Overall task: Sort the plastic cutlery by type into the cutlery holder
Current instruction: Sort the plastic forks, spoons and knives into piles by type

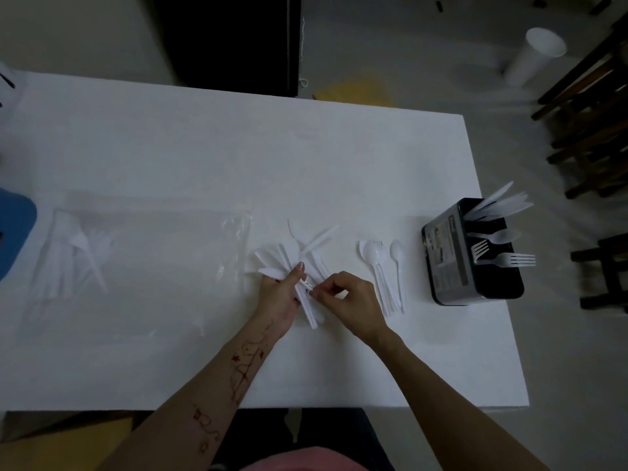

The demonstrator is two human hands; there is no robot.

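My left hand [280,294] grips a fanned bunch of white plastic cutlery [299,260] by the handles, just above the white table [204,158]. My right hand [350,300] pinches one handle in that bunch, at its lower end. A small row of white spoons [384,266] with a fork among them lies to the right of my hands. Further right stands the black cutlery holder [452,260]. Knives [499,205] stick out of its far compartment, one spoon [496,236] out of the middle one, forks [503,258] out of the near one.
A clear plastic bag [234,246] lies left of the bunch. More white cutlery in clear wrap [78,253] lies at the far left, next to a blue object [13,232]. Off the table to the right are dark wooden chairs [591,130] and a white cup [533,56].
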